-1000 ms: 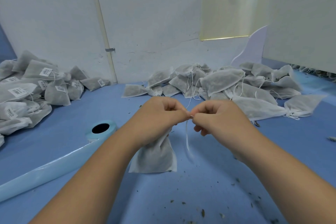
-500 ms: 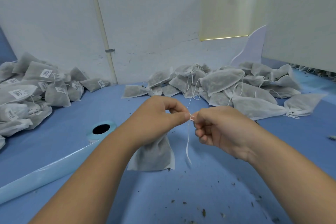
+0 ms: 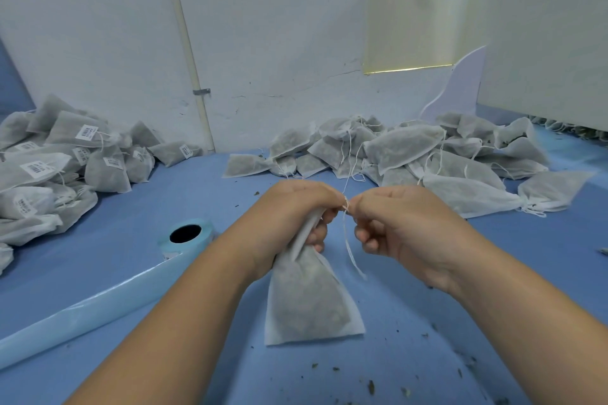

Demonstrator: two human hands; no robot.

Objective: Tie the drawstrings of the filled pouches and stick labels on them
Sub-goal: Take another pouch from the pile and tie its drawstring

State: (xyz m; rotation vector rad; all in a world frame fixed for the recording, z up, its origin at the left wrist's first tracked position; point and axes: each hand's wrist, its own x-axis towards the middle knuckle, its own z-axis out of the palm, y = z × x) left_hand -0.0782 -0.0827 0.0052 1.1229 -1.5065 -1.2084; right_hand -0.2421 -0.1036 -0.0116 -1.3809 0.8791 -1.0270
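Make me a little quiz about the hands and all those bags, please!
1. True or false: the left hand grips the top of the pouch.
2. On which side does the labelled pile lie? A) left B) right
3. Fill in: the right hand pinches the white ____.

Key: 1 true; 2 A; 3 drawstring.

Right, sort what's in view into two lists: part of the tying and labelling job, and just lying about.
Job: pouch held by left hand, drawstring pinched by right hand, label roll, unlabelled pile, labelled pile.
Lying about: loose crumbs, wall pipe, yellowish sheet.
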